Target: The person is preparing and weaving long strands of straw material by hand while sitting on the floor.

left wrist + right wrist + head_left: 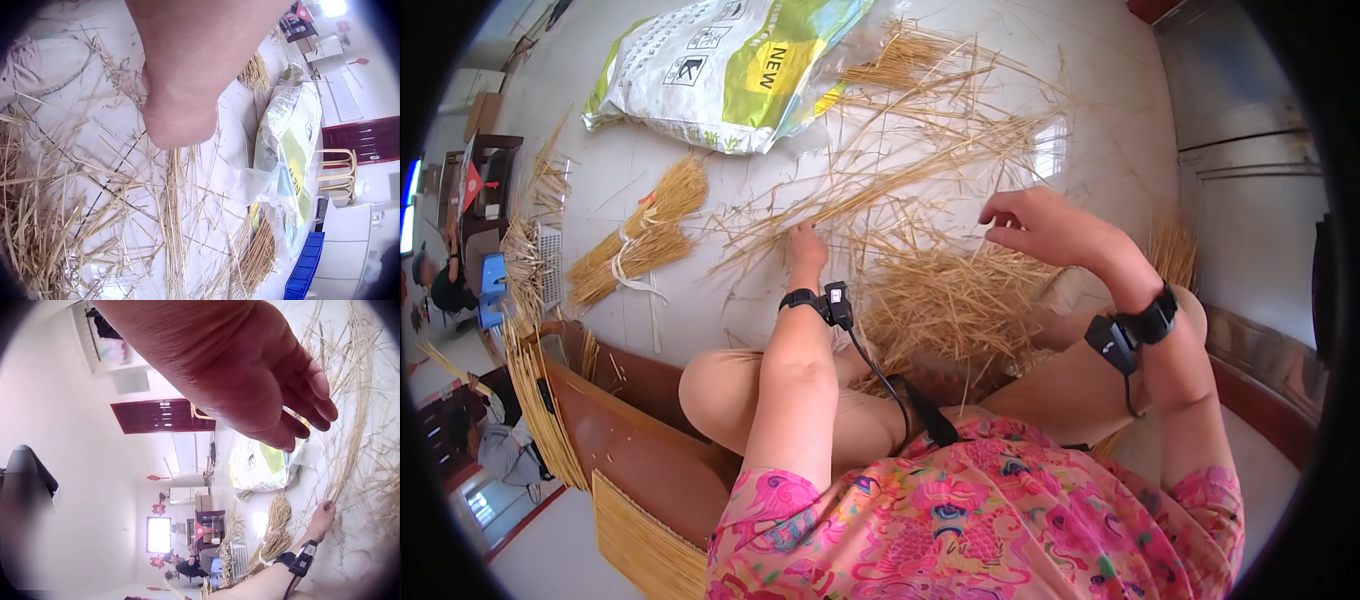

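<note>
My left hand (807,243) grips one end of a long, loose bunch of straw stalks (174,219) low over the floor. In the head view the stalks fan away to the upper right, below the printed sack. My right hand (1040,222) is raised at the right, fingers loosely bent and nothing in them, as its palm also shows in the right wrist view. Below it a heap of short, broken straw (950,310) lies between my legs. The left fingertips are hidden behind the back of the hand in the left wrist view.
A white and green sack (700,75) lies on the tiled floor, with more straw (900,55) by its mouth. At the left are a tied straw bundle (635,240), a white basket (550,262) and a brown wooden bench (635,410). A metal cabinet (1250,170) stands at the right.
</note>
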Tool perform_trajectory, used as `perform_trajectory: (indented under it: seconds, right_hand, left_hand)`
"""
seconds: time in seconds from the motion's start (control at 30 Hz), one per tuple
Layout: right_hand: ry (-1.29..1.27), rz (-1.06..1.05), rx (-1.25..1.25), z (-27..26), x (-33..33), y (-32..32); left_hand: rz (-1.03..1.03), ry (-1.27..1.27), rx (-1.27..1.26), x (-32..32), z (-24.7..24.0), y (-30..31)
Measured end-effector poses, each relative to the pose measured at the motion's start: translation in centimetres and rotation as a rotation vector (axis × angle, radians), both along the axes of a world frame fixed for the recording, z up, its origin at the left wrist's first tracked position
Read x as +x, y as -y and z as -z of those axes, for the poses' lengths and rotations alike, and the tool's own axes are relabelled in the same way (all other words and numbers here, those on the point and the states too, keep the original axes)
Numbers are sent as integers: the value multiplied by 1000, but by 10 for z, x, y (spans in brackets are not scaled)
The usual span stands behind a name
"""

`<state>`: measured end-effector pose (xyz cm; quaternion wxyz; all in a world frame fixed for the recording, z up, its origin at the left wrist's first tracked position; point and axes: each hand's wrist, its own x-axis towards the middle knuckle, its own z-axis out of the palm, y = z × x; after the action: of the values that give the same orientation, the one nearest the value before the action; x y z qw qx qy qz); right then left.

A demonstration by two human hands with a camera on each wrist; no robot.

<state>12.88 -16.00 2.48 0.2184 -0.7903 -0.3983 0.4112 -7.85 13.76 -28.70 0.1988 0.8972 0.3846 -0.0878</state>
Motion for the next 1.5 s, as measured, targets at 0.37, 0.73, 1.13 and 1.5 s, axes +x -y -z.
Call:
perform_trajectory:
  seconds: [0.37, 0.73, 1.13, 1.5]
  right_hand:
    - [389, -104, -27, 0, -6, 8]
    - [485, -147, 40, -3, -2, 15]
    - [480, -114, -12, -5, 4, 17]
    - [-511, 633, 652, -16, -8, -1]
  left_hand:
    - [59, 65, 34, 36, -14, 13]
    - [216, 308, 68, 37, -26, 23]
    - [93, 242, -781, 55, -198, -15]
    - [227, 515, -1262, 49, -297, 121]
